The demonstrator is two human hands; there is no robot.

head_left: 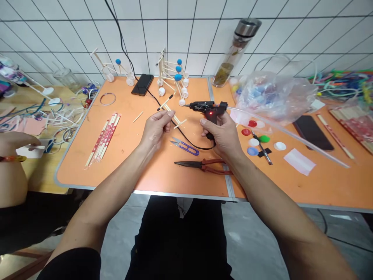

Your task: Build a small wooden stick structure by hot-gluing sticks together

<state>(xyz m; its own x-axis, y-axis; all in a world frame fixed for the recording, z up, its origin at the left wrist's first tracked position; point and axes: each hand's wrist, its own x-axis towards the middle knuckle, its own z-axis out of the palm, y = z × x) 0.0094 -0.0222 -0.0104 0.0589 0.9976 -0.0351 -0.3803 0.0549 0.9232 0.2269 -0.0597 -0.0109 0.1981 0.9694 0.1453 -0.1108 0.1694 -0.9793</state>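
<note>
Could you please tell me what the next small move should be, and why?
I would probably bring the nozzle of the glue gun to a joint of the stick frame: the left hand holds the frame up, and the right hand grips the gun, its red light lit and its nozzle pointing left, seemingly apart from the frame.

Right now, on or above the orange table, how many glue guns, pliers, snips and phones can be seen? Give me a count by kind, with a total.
Glue gun: 1
Pliers: 1
Purple-handled snips: 1
Dark phones: 2
Total: 5
</note>
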